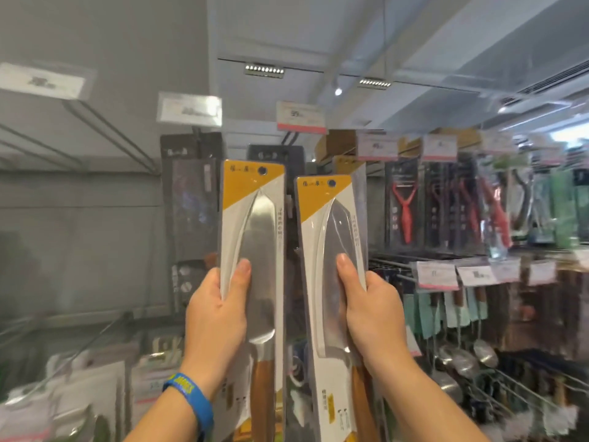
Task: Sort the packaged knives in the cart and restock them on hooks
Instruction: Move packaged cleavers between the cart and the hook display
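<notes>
Head view: left grip (216, 314) clasps the left knife pack (255, 199), right grip (373, 317) clasps the right knife pack (331, 218), both raised before the hooks (289, 137). Stiff, slick, handle-heavy cards, likely; pinching the edges mid-blade seems steadiest

Wall hooks (118, 135) are carrying dark knife packs (191, 199) and red peelers (406, 208); ladles (484, 352) are hanging lower right.
</notes>
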Available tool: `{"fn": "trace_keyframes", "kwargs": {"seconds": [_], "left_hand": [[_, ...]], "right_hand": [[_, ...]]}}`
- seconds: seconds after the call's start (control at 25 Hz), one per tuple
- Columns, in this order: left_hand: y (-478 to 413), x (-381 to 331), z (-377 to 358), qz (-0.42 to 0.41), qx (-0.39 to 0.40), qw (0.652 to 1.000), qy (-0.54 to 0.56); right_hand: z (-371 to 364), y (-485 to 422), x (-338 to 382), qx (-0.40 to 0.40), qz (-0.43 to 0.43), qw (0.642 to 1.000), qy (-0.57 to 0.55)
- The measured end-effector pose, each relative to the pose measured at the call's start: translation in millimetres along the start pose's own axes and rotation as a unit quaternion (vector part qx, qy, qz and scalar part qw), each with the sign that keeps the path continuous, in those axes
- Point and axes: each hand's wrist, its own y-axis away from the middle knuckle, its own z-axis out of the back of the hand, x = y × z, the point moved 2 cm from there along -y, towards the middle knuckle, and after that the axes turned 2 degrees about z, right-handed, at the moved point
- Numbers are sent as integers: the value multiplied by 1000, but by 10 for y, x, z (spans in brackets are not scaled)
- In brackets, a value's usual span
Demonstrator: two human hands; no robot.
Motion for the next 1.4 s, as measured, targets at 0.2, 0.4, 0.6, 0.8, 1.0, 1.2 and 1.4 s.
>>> {"fn": "trace_keyframes", "kwargs": {"seconds": [0.2, 0.4, 0.6, 0.8, 1.0, 1.2, 1.4], "left_hand": [[9, -75, -482, 38, 35, 998, 19], [-42, -244, -1194, 62, 53, 996, 36], [-221, -295, -1785, 73, 32, 997, -8], [-272, -262, -1971, 89, -23, 995, -50], [-359, -267, -2103, 93, -31, 992, -80], [-543, -297, -2198, 72, -49, 992, -95], [-710, -392, -2361, 42, -30, 994, -92]], "right_hand": [[415, -374, -147, -15, -12, 1000, -6], [913, -955, -482, -1, -22, 999, 33], [1203, -1628, -867, 73, -37, 993, 80], [1173, -2116, -855, 107, 6, 991, 85], [1196, -2365, -678, 102, 87, 986, 94], [1364, -2503, -585, 53, 95, 993, 45], [1374, -2831, -320, 30, 131, 990, 31]]}}
